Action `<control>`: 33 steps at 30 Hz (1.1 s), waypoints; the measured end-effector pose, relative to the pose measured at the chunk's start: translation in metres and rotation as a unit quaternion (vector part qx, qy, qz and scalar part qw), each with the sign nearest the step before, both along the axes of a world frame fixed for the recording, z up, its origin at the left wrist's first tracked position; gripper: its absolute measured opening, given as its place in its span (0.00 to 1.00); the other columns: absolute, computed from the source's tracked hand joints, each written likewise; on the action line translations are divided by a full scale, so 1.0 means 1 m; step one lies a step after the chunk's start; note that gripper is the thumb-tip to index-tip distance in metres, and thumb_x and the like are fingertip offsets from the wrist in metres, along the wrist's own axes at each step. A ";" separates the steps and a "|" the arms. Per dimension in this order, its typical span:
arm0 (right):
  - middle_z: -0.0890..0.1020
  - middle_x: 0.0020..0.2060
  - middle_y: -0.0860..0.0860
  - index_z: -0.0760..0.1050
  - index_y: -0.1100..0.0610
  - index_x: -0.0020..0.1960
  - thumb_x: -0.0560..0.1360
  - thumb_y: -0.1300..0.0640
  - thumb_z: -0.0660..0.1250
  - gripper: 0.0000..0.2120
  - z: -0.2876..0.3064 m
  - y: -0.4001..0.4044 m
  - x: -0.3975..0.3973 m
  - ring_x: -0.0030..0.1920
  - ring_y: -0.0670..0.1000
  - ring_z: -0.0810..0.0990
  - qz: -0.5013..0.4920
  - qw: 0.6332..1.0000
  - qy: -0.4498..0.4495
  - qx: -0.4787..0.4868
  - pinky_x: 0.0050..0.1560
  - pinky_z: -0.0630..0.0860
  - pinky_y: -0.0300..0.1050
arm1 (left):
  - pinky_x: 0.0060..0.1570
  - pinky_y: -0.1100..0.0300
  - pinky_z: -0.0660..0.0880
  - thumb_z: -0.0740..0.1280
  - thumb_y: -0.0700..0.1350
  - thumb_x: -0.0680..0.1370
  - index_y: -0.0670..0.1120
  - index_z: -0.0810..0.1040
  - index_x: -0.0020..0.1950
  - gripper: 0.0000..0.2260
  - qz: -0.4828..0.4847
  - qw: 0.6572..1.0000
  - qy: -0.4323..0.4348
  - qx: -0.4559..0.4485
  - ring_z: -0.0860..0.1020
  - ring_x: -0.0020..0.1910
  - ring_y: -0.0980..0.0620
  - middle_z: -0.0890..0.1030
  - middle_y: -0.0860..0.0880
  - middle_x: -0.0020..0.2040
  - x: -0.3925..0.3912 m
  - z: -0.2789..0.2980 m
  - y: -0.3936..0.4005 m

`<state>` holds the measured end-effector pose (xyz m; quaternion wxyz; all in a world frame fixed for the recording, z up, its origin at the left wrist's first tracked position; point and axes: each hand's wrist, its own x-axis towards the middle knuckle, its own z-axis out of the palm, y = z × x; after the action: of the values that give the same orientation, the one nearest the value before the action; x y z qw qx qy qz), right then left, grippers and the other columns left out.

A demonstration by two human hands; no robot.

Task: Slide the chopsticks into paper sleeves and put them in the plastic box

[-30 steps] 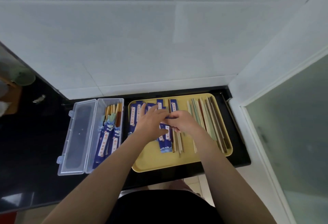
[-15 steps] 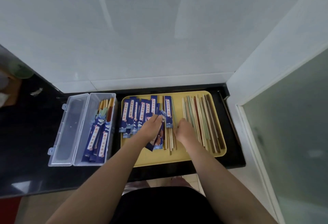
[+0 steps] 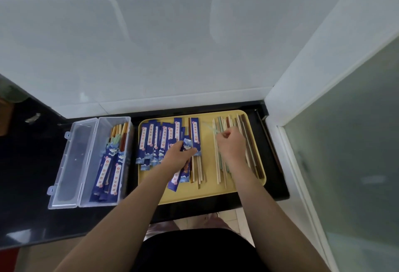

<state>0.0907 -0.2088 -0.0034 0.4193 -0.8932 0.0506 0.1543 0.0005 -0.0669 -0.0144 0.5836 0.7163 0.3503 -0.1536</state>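
- The sleeve is held in the left hand, over the middle of the yellow tray; its open mouth seems to point away from the person, a little to the right, but it is small and blurred.
- The right hand is closed in a fist on pale green chopsticks, whose tips stick out up and to the left, toward the sleeve.
- So the two things are near, with only a small gap between them; both long axes run about front to back, and I think the next move needs the tips turned into the mouth.
- Loose chopsticks lie under and beside the right hand, and more empty sleeves lie beside the left hand.
- The plastic box stands open just left of the tray, on the left hand's side, already holding some sleeved pairs, with free room beside them.
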 end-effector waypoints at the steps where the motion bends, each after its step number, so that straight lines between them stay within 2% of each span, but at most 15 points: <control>1: 0.80 0.44 0.49 0.73 0.53 0.52 0.80 0.55 0.67 0.03 0.010 -0.005 0.004 0.42 0.49 0.82 -0.023 0.999 -0.017 0.040 0.43 0.82 0.44 | 0.34 0.56 0.76 0.67 0.49 0.81 0.43 0.74 0.52 0.09 -0.006 1.000 0.001 0.019 0.74 0.29 0.51 0.76 0.45 0.34 0.003 -0.001 -0.004; 3: 0.80 0.47 0.48 0.73 0.51 0.54 0.81 0.55 0.66 0.03 0.031 -0.013 0.013 0.42 0.49 0.84 -0.075 0.987 -0.053 0.134 0.43 0.84 0.45 | 0.32 0.59 0.75 0.67 0.49 0.81 0.44 0.75 0.51 0.08 -0.016 0.999 0.002 0.044 0.74 0.29 0.52 0.77 0.46 0.35 0.009 -0.002 -0.011; 5: 0.82 0.47 0.50 0.73 0.52 0.55 0.83 0.54 0.64 0.03 0.050 -0.018 0.021 0.37 0.50 0.84 -0.123 0.963 -0.071 0.229 0.39 0.83 0.45 | 0.31 0.62 0.74 0.65 0.46 0.82 0.45 0.76 0.50 0.05 -0.021 0.998 0.002 0.052 0.75 0.31 0.53 0.77 0.47 0.36 0.012 -0.002 -0.018; 8: 0.84 0.43 0.55 0.73 0.53 0.54 0.84 0.54 0.61 0.04 0.062 -0.024 0.032 0.32 0.53 0.81 -0.159 0.942 -0.074 0.285 0.32 0.79 0.43 | 0.43 0.55 0.78 0.64 0.42 0.82 0.47 0.77 0.49 0.04 -0.032 0.999 -0.008 0.034 0.76 0.37 0.52 0.78 0.47 0.39 0.014 -0.002 -0.024; 9: 0.83 0.41 0.57 0.73 0.54 0.55 0.84 0.54 0.61 0.05 0.063 -0.027 0.034 0.31 0.53 0.80 -0.158 0.943 -0.072 0.285 0.31 0.78 0.41 | 0.45 0.54 0.78 0.63 0.41 0.82 0.47 0.78 0.50 0.05 -0.038 0.999 -0.013 0.028 0.76 0.38 0.52 0.78 0.47 0.40 0.014 -0.002 -0.027; 11: 0.83 0.40 0.59 0.73 0.55 0.56 0.85 0.54 0.60 0.06 0.062 -0.030 0.035 0.30 0.53 0.80 -0.144 0.947 -0.073 0.277 0.31 0.78 0.41 | 0.41 0.59 0.75 0.63 0.39 0.81 0.46 0.79 0.51 0.06 -0.059 0.998 -0.022 0.027 0.74 0.38 0.52 0.77 0.47 0.41 0.013 0.000 -0.031; 15: 0.83 0.43 0.60 0.73 0.56 0.59 0.85 0.54 0.59 0.08 0.053 -0.035 0.032 0.29 0.51 0.79 -0.124 0.956 -0.072 0.257 0.31 0.79 0.39 | 0.36 0.65 0.73 0.64 0.38 0.80 0.45 0.80 0.52 0.06 -0.096 0.994 -0.046 0.010 0.72 0.36 0.54 0.76 0.47 0.40 0.012 0.004 -0.038; 22: 0.83 0.42 0.60 0.71 0.57 0.59 0.86 0.54 0.58 0.08 0.051 -0.047 0.038 0.26 0.47 0.78 -0.119 0.960 -0.101 0.233 0.29 0.77 0.36 | 0.41 0.60 0.74 0.67 0.38 0.78 0.46 0.81 0.48 0.05 -0.119 0.991 -0.059 -0.006 0.74 0.38 0.52 0.77 0.48 0.40 0.014 0.004 -0.048; 26: 0.83 0.44 0.59 0.72 0.57 0.58 0.85 0.55 0.59 0.07 0.052 -0.050 0.043 0.26 0.46 0.79 -0.090 0.965 -0.110 0.219 0.29 0.77 0.35 | 0.43 0.58 0.75 0.67 0.39 0.78 0.46 0.81 0.49 0.04 -0.114 0.992 -0.053 0.000 0.75 0.39 0.51 0.78 0.47 0.41 0.016 0.003 -0.052; 33: 0.83 0.43 0.58 0.72 0.57 0.56 0.85 0.56 0.60 0.05 0.054 -0.054 0.047 0.27 0.49 0.80 -0.100 0.958 -0.120 0.240 0.31 0.78 0.36 | 0.43 0.59 0.76 0.67 0.39 0.79 0.45 0.81 0.51 0.04 -0.103 0.994 -0.025 0.016 0.76 0.41 0.51 0.79 0.46 0.43 0.020 0.003 -0.055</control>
<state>0.1376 -0.2625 0.0507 0.6380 -0.7683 0.0508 0.0109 0.0209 -0.1220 -0.0118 0.5618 0.7614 0.2626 -0.1889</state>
